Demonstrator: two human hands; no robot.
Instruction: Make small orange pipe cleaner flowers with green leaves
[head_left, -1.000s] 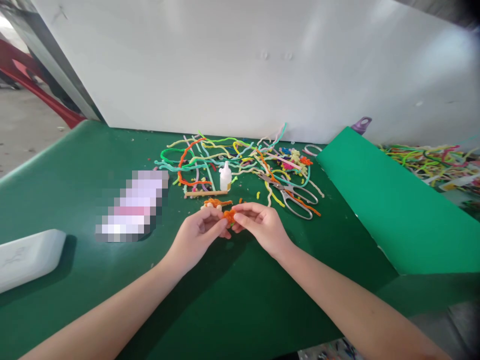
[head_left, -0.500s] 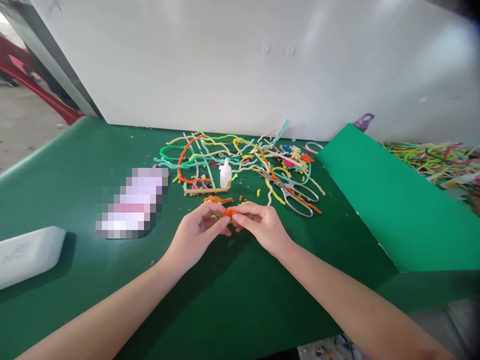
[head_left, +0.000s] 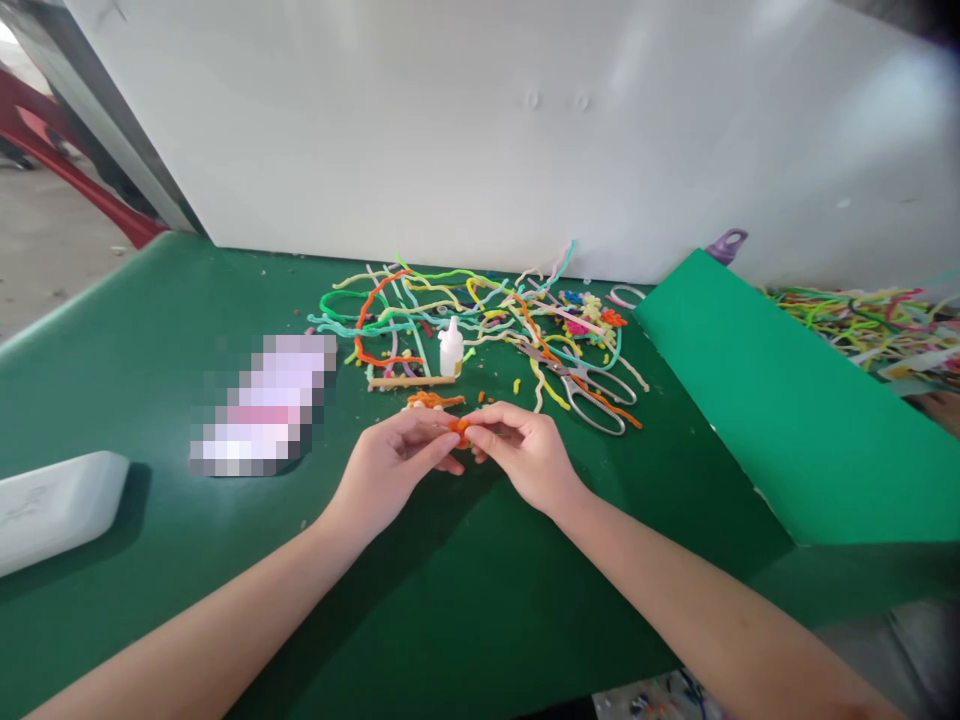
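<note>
My left hand (head_left: 390, 465) and my right hand (head_left: 529, 455) meet above the green table, each pinching a small orange fuzzy piece (head_left: 460, 430) between thumb and fingers. Just beyond my left fingertips lies an orange twisted fuzzy bundle (head_left: 436, 399), with small orange bits to its right. A white squeeze bottle (head_left: 451, 350) stands upright behind it, beside a thin wooden stick (head_left: 411, 382). Silver-handled scissors (head_left: 592, 390) rest to the right of the bottle. Colourful fuzzy stems (head_left: 420, 300) lie tangled at the back.
A pixelated flat object (head_left: 270, 400) and a white case (head_left: 64, 510) lie on the left. A green board (head_left: 802, 410) leans at the right, with more stems (head_left: 847, 320) behind it. A white panel (head_left: 450, 130) borders the table's back edge.
The orange piece has turned slightly between my fingertips. Both hands have stayed in nearly the same place. At the far right edge, something skin-coloured now shows below the stems.
</note>
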